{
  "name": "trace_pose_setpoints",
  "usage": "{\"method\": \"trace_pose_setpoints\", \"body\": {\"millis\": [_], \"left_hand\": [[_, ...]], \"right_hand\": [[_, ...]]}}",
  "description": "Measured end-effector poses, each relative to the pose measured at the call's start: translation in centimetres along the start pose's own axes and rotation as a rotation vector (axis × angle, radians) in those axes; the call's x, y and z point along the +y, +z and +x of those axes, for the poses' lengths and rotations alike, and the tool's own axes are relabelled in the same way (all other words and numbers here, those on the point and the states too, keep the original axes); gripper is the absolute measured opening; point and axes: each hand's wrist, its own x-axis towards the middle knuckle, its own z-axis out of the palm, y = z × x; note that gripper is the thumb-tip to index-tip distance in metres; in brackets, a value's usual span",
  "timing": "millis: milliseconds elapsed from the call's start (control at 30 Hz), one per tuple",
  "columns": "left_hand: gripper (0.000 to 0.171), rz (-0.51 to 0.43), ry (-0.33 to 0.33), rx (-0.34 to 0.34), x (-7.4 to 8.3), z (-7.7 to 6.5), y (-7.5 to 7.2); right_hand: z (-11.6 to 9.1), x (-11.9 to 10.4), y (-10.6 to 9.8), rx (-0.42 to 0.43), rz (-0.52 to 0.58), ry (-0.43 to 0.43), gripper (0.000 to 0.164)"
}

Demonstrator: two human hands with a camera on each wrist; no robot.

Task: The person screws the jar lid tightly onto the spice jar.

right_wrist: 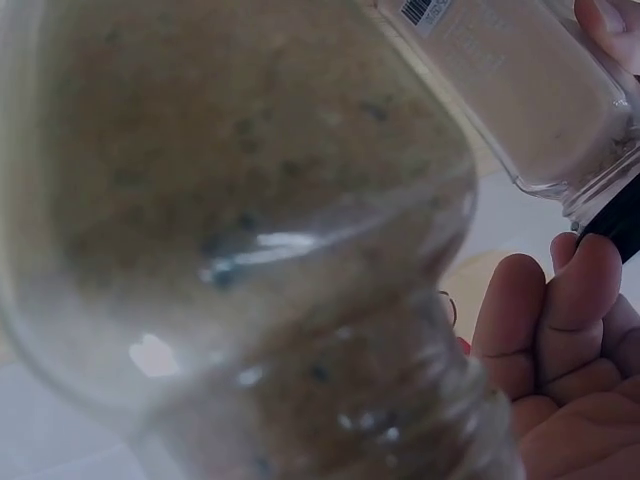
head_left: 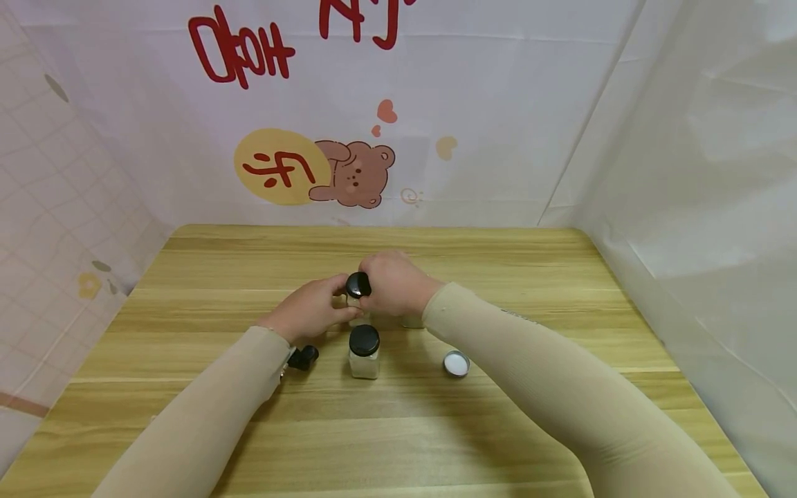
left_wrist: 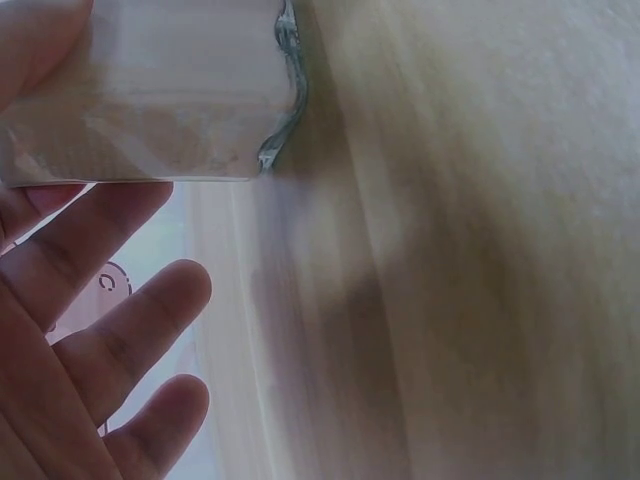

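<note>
My left hand (head_left: 310, 309) holds a small clear glass jar (head_left: 355, 303) of pale powder by its body. Its thumb and the fingers opposite press the jar's sides in the left wrist view, while the other fingers spread away from the glass. On top of the jar is a black lid (head_left: 357, 284), which the right hand (head_left: 398, 283) grips at its edge; those fingers (right_wrist: 515, 310) show curled against the lid in the right wrist view. Close to the right wrist camera stands an unlidded jar (right_wrist: 240, 170) with a threaded neck and brownish, dark-flecked contents.
Nearer on the wooden table (head_left: 411, 449) stands another square jar (head_left: 364, 363) with a black lid. A loose lid (head_left: 456, 364) lies with its white inside facing up, near the right forearm. A small black device (head_left: 304, 357) sits at the left cuff. White sheeting (head_left: 486, 138) backs the table.
</note>
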Motion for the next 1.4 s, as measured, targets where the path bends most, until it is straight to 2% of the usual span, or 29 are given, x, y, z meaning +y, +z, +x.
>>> {"method": "trace_pose_setpoints", "body": {"millis": [333, 667, 1067, 1400], "left_hand": [[0.044, 0.019, -0.014, -0.001, 0.01, -0.02, 0.02], [0.047, 0.01, -0.022, -0.007, 0.08, -0.08, -0.04], [0.048, 0.022, -0.028, -0.005, 0.0, 0.0, -0.02], [0.052, 0.009, -0.018, -0.004, -0.16, 0.06, 0.02]], "right_hand": [[0.19, -0.07, 0.08, -0.018, 0.009, 0.014, 0.027], [0.08, -0.27, -0.15, -0.033, -0.005, 0.015, 0.035], [-0.43, -0.18, -0.46, -0.065, 0.089, 0.038, 0.029], [-0.37, -0.16, -0.2, -0.039, 0.081, 0.051, 0.029]]}}
